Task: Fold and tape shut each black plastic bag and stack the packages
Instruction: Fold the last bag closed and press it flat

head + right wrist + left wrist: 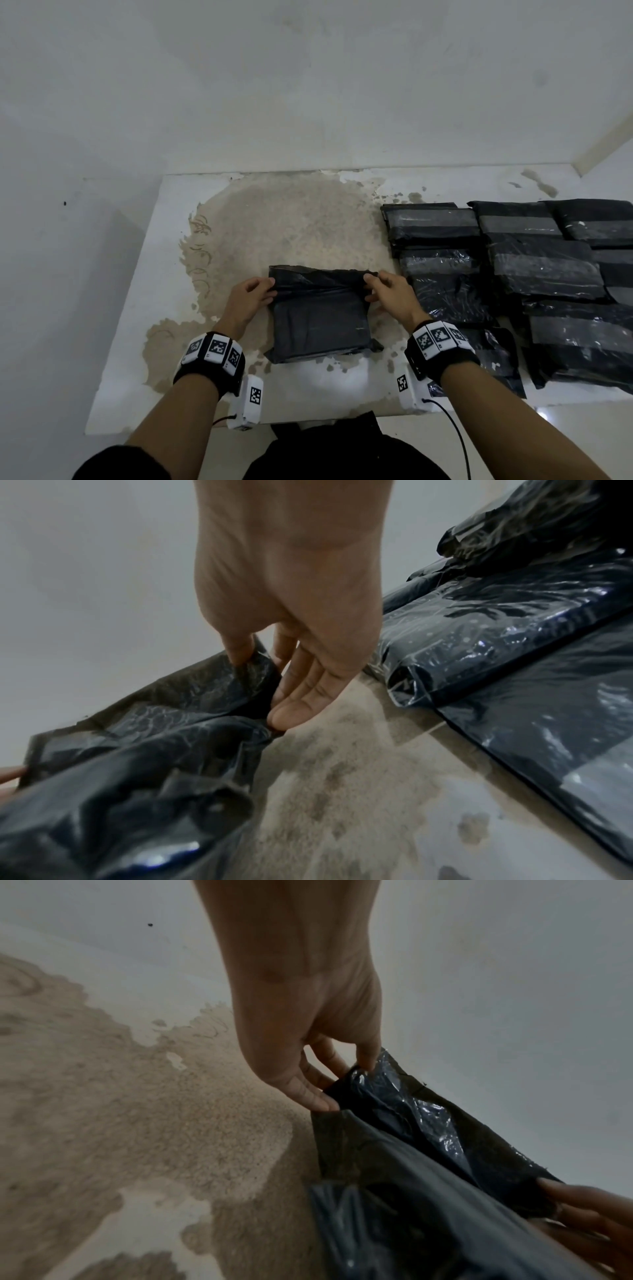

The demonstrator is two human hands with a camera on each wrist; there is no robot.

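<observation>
- A white table [144,308] with a worn, brownish patch carried everything.
- Taped black packages [534,274] lay overlapping on its right side.
- One black bag [318,318] lay flat near the table's front centre, its far flap lifted.
- The left hand [248,296] pinched the flap's left corner.
- The right hand [390,291] pinched the right corner.

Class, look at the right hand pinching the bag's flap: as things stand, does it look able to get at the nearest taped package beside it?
Probably yes. The right hand pinches the flap of the black bag, and the nearest taped package lies just beside it, nothing between; it must let go first.
</observation>
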